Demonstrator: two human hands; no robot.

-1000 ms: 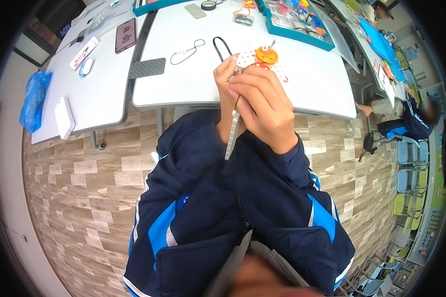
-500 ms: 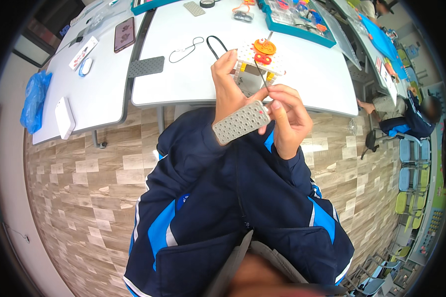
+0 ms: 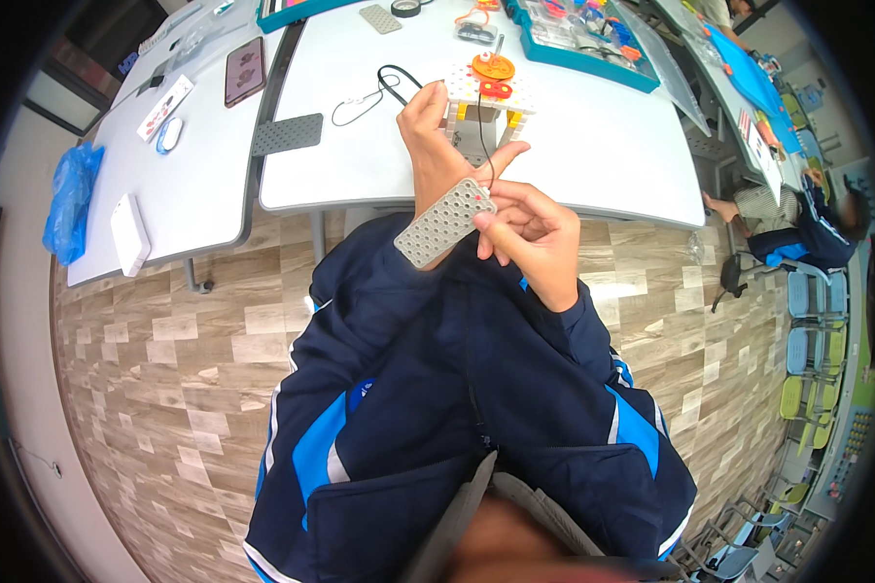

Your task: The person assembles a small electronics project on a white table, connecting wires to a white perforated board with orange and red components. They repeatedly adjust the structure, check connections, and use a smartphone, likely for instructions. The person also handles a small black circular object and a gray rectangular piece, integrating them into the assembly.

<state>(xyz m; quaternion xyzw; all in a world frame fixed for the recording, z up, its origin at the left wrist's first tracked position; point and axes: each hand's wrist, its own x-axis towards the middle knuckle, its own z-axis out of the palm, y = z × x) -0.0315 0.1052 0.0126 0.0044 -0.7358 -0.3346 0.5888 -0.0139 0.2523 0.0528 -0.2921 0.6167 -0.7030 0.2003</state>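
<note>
Now farther left, the right hand [image 3: 540, 238] pinches a grey plate [image 3: 442, 225]; the left hand [image 3: 432, 151] seemingly grips a dotted model [image 3: 469, 90].

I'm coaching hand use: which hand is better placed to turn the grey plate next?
Likely the right hand: it pinches the plate at one end, while the left hand is up by the model.

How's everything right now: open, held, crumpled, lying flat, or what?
Grey holed plate: tilted, pinched at one end
Right hand: closed on that plate
Left hand: thumb spread, close to the spotted model
Spotted model: assembled, orange wheel on top
Teal case: open, parts inside
Blue bag: crumpled
Phone: lying flat
</note>
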